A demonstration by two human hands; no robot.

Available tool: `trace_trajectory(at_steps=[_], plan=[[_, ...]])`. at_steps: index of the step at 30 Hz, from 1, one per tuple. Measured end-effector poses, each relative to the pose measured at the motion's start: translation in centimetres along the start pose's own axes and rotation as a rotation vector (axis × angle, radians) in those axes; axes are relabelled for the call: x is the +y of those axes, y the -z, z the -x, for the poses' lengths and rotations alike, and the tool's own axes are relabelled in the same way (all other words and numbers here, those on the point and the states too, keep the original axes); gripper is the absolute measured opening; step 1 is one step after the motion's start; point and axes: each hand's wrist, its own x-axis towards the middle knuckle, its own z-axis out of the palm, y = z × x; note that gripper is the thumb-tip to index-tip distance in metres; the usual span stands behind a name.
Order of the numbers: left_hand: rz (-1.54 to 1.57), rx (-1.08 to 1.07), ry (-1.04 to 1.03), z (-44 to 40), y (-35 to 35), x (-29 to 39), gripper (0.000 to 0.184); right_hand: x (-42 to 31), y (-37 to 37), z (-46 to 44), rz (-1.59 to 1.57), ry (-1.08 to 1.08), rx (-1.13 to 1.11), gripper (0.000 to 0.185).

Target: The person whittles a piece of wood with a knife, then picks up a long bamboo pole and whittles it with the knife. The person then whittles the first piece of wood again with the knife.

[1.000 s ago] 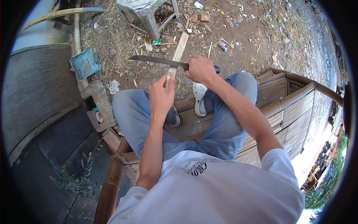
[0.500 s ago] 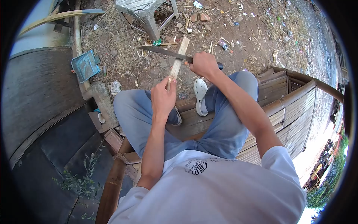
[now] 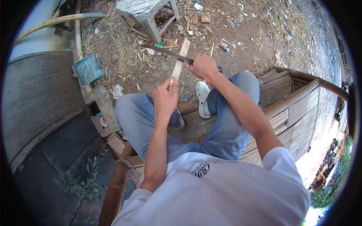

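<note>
My left hand (image 3: pixel 165 98) is closed around the lower end of a pale, flat strip of wood or bamboo (image 3: pixel 176 71), which points up and away from me. In my right hand (image 3: pixel 204 67) is the dark handle of a long-bladed knife (image 3: pixel 166 52); the handle's butt shows past my fist. The blade lies across the strip above its middle, its tip out to the left. Both hands are held in front of my knees, over the ground.
I sit on a bamboo bench (image 3: pixel 290 105). A worn grey stool (image 3: pixel 145 17) stands ahead, with litter and chips on the dirt (image 3: pixel 241 41) around it. At left lie a blue plastic tray (image 3: pixel 87 71) and a concrete block (image 3: pixel 102 100). White clogs (image 3: pixel 203 98) are on my feet.
The knife and my right hand have shifted slightly left, and the blade slants a little more steeply across the strip. My left hand keeps its hold on the strip.
</note>
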Motion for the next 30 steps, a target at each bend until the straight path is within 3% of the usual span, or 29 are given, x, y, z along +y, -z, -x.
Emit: trace_trajectory(at_steps=[4, 6, 11, 14, 15, 17, 18, 20, 21, 23, 26, 30], plan=[[-0.007, 0.030, -0.009, 0.5, -0.3, -0.7, 0.025, 1.2, -1.3, -0.9, 0.060, -0.001, 0.083, 0.032], [-0.007, -0.009, -0.040, 1.3, 0.0, 0.0, 0.025, 2.9, 0.1, -2.3, -0.099, -0.187, 0.101, 0.036], [0.162, 0.021, -0.005, 0.4, 1.1, 1.5, 0.023, 0.9, -1.5, 1.0, 0.109, -0.032, -0.040, 0.032], [0.263, 0.024, 0.068, 0.1, 1.8, 0.6, 0.022, 1.6, -2.3, 0.7, -0.127, -0.304, 0.042, 0.037], [0.259, 0.025, 0.069, 0.3, 2.0, 0.7, 0.022, 3.5, -2.0, -0.6, -0.130, -0.302, 0.041, 0.037], [0.359, -0.061, 0.097, 0.3, 2.4, 1.1, 0.023, 6.7, -1.4, -3.2, -0.582, -0.491, -0.149, 0.038], [0.364, -0.058, 0.094, 0.3, 2.3, 0.9, 0.023, 6.6, -0.8, -3.0, -0.577, -0.488, -0.145, 0.038], [0.400, -0.126, 0.110, 0.3, 1.7, 0.2, 0.025, 5.9, 1.4, -1.7, -0.760, -0.464, 0.048, 0.036], [0.411, -0.118, 0.116, 0.3, 1.6, 0.3, 0.025, 5.6, 1.7, -0.8, -0.747, -0.458, 0.042, 0.036], [0.401, -0.138, 0.152, 0.4, 1.6, 0.7, 0.025, 4.6, 1.7, 1.9, -0.822, -0.034, 0.347, 0.034], [0.379, -0.118, 0.120, 0.5, 1.4, 0.9, 0.026, 2.6, 2.5, 5.8, -0.760, 0.114, 0.275, 0.018], [0.464, -0.197, 0.171, 0.3, 2.0, 1.7, 0.027, 0.7, 0.5, 7.3, -0.585, 0.114, 0.222, 0.018]])
